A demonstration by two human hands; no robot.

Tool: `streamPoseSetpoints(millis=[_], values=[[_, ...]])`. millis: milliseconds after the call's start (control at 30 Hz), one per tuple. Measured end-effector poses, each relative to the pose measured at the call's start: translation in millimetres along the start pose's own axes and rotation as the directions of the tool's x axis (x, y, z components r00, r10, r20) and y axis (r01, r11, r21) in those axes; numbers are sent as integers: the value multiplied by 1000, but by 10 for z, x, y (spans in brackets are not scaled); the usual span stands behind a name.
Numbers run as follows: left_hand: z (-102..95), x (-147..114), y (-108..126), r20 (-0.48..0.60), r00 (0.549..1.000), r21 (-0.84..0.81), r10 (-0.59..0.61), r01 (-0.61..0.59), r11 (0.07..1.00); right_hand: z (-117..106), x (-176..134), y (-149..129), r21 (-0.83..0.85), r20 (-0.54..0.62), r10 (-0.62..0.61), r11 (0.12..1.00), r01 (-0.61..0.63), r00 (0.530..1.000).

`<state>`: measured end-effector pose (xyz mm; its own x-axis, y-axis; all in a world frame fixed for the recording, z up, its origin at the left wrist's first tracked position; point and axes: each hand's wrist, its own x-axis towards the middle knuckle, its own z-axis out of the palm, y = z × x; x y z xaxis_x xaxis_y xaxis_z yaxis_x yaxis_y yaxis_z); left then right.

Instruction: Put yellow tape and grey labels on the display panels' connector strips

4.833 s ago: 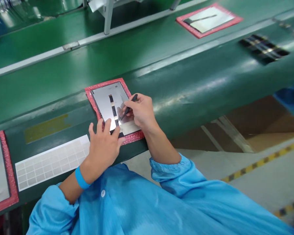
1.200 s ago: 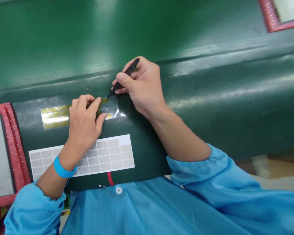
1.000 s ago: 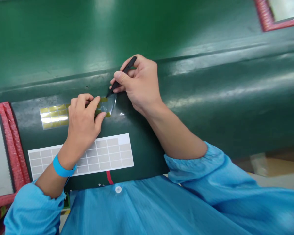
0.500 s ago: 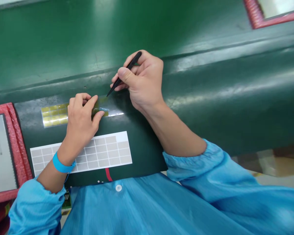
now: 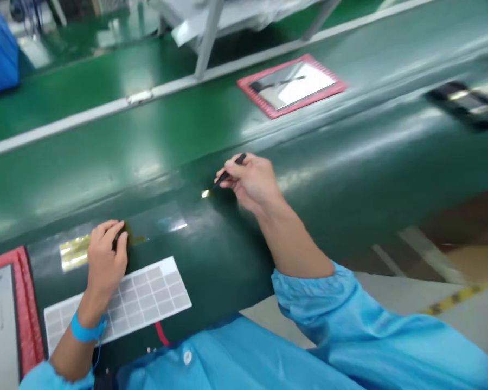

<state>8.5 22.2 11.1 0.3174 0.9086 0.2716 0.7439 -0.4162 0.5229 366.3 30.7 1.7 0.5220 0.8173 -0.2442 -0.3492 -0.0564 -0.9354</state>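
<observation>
My right hand (image 5: 254, 181) is closed around black tweezers (image 5: 230, 171). A small shiny yellow sticker (image 5: 205, 193) shows at their tip, above the green mat. My left hand (image 5: 109, 252) rests on a clear strip with yellow stickers (image 5: 74, 253), thumb and fingers apart, hiding part of it. The bare clear end of the strip (image 5: 171, 219) reaches to the right. Below, partly under my left wrist, lies a white sheet of grey rectangular labels (image 5: 158, 290). A blue band (image 5: 88, 327) circles my left wrist.
A flat panel in pink bubble wrap (image 5: 26, 303) lies at the left edge, and another panel in a pink wrap (image 5: 272, 111) sits further back. A blurred black object (image 5: 467, 103) lies far right. A metal rail (image 5: 171, 88) runs behind; a blue bin (image 5: 0, 54) stands at the back left.
The view has tilted up and shows more of the background. My right hand has moved away from the strip with the tweezers, a yellow sticker now at their tip. My left hand stays on the strip.
</observation>
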Motion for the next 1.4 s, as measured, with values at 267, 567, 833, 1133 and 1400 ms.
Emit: streamPoseSetpoints(millis=[267,567,833,1133,1400], values=[[-442,1014,907,348,937,-64,31,-9,998,-526,324,-215,127,-98,37,992,-25,995],[1134,3060,1955,543,834,64,99,-159,985,-575,385,-263,283,-109,42,959,-9,993],[2377,4108,2186,396,910,200,123,-216,956,-536,399,-355,436,-14,60,899,-48,998],[2838,4406,2141,380,922,237,82,-183,954,-463,415,-303,458,23,73,886,-75,997],[2696,4728,2070,461,870,176,-172,100,979,-359,484,-234,459,39,56,886,-68,998]])
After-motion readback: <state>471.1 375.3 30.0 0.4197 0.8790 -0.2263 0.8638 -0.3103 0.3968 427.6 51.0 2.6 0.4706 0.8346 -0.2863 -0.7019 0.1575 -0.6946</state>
